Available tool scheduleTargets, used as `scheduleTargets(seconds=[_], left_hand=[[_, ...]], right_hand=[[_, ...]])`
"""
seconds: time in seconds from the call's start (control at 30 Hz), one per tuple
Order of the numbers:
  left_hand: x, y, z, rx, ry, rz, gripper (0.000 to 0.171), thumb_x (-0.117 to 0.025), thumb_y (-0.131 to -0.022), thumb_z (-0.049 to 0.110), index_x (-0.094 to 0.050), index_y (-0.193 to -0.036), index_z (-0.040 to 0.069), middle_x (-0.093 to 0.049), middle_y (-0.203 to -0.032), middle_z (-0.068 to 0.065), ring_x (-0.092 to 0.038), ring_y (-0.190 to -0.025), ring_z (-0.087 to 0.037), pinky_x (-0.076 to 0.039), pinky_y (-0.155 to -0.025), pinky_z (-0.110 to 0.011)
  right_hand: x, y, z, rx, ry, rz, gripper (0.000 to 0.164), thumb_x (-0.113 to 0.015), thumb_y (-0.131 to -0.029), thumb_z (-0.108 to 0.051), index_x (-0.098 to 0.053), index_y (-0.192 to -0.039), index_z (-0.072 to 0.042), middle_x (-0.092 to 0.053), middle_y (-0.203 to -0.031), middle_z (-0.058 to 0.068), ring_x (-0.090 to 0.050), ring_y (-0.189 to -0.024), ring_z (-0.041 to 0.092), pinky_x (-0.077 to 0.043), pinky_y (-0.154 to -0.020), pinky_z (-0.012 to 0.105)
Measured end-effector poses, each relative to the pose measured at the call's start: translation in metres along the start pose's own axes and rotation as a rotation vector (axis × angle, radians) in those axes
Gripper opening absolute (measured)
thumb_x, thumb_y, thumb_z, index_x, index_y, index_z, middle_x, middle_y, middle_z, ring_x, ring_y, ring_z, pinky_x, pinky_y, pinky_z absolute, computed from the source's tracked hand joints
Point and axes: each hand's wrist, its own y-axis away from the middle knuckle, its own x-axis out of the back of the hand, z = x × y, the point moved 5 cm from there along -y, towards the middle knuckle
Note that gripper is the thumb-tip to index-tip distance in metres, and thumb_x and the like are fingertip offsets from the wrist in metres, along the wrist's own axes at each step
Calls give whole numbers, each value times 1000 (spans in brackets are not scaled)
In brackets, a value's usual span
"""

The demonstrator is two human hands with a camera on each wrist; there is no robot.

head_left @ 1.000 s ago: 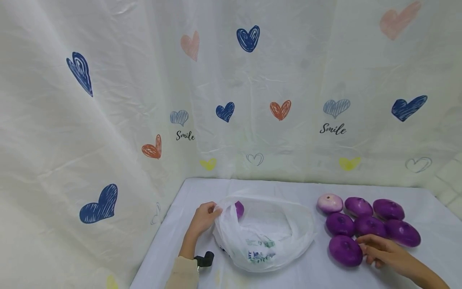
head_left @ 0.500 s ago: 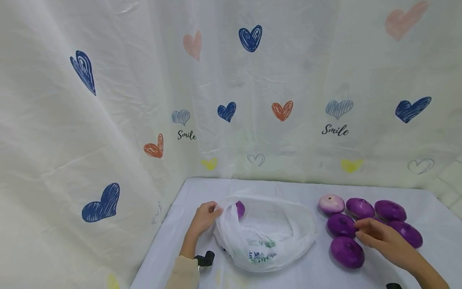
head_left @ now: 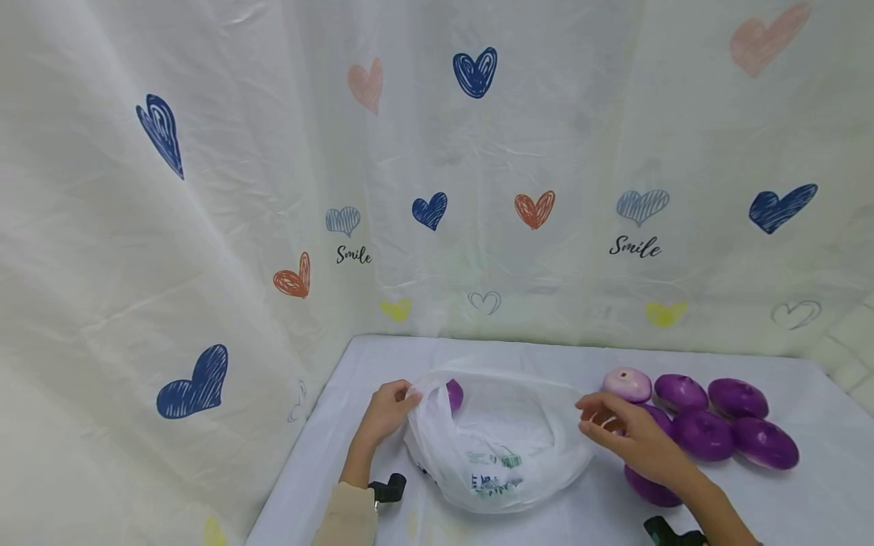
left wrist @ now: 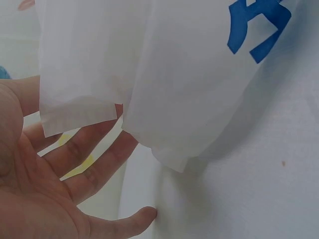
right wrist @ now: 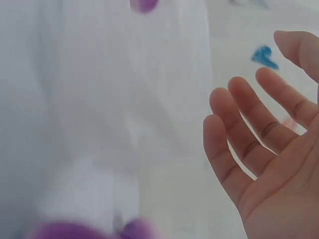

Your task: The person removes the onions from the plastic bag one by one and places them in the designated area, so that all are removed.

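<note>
A white plastic bag [head_left: 498, 462] with green and blue print lies open on the table. Its left rim is pinched by my left hand [head_left: 388, 413]; the left wrist view shows that hand's palm [left wrist: 45, 189] and fingers behind the plastic. One purple onion [head_left: 454, 394] shows at the bag's mouth. My right hand [head_left: 631, 436] is just off the bag's right side, fingers slightly bent, and the right wrist view shows nothing in its palm [right wrist: 286, 184]. Several purple onions [head_left: 703, 434] lie together at the right, two of them partly hidden behind this hand. A paler onion [head_left: 627, 385] sits at their back left.
White cloth covers the table [head_left: 546, 355]. Behind and to the left hangs a pale curtain [head_left: 573, 136] printed with hearts. Each wrist bears a black camera mount, the left one [head_left: 388, 489] resting low beside the bag.
My right hand has left the front onion, lifted over the group and moved left to the bag's right edge, holding nothing. The left hand stays on the bag's rim.
</note>
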Motion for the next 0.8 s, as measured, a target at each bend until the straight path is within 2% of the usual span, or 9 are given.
scheduleTargets(seconds=[0.17, 0.3, 0.37, 0.53, 0.63, 0.8], left_hand=[[0, 0, -1, 13, 5, -3, 16, -67, -98, 27, -69, -93, 12, -61, -80, -1, -52, -74, -17, -43, -66, -33], [-1, -1, 1, 21, 16, -16, 15, -67, -99, 27, -70, -96, 12, -66, -86, -3, -54, -78, -17, -44, -68, -33], [-1, -1, 1, 13, 18, -19, 16, -66, -99, 27, -71, -101, 12, -71, -93, -5, -58, -81, -18, -46, -70, -33], [-1, 0, 2, -7, 16, -27, 21, -65, -100, 27, -72, -113, 12, -75, -110, -10, -65, -94, -20, -53, -78, -38], [-2, 1, 2, -5, 17, -32, 24, -65, -100, 28, -72, -117, 12, -74, -114, -11, -66, -98, -22, -54, -80, -41], [-2, 1, 0, -3, 9, -31, 26, -65, -99, 28, -72, -118, 11, -74, -116, -12, -67, -100, -24, -55, -83, -45]], right_hand=[[-44, -25, -15, 71, -73, -89, 23, -67, -99, -15, -62, -121, -15, -68, -107, -3, -64, -91, 4, -54, -78, 26], [-79, -42, -24, 73, -112, -173, 28, -65, -101, -21, -60, -127, -13, -68, -116, 4, -65, -97, 9, -54, -83, 28], [-96, -50, -26, 60, -131, -203, 32, -65, -101, -25, -59, -130, -12, -66, -123, 8, -66, -102, 19, -54, -86, 29], [-133, -71, -21, -25, -137, -248, 50, -69, -98, -31, -54, -139, -8, -59, -137, 16, -62, -111, 39, -55, -92, 41], [-147, -86, -18, -102, -93, -250, 57, -72, -95, -29, -51, -143, -8, -56, -140, 20, -61, -114, 38, -56, -91, 50], [-165, -107, -14, -194, -44, -228, 66, -75, -91, -26, -47, -148, -9, -53, -144, 22, -64, -112, 36, -59, -86, 49]])
